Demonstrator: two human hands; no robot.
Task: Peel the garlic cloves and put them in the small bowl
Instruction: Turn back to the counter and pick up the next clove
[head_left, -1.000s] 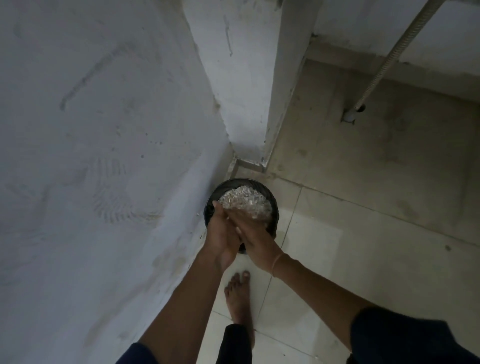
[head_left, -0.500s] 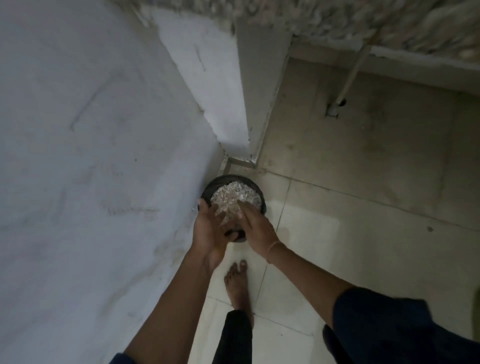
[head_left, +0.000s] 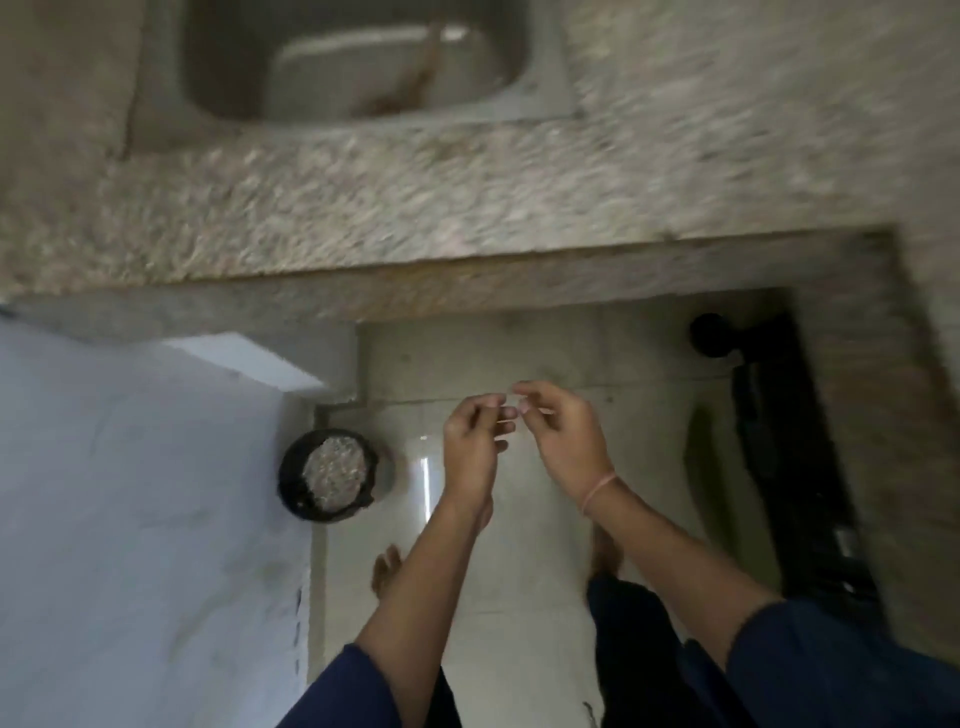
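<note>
Garlic skins (head_left: 332, 470) fill the bin (head_left: 291, 486); left hand (head_left: 470, 447) and right hand (head_left: 563, 441) touch fingertips, grip unclear, probably best shedding scraps over it.

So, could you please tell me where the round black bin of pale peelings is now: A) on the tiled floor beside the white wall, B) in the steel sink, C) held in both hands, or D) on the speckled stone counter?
A: the round black bin stands on the tiled floor, right beside the white wall.
</note>
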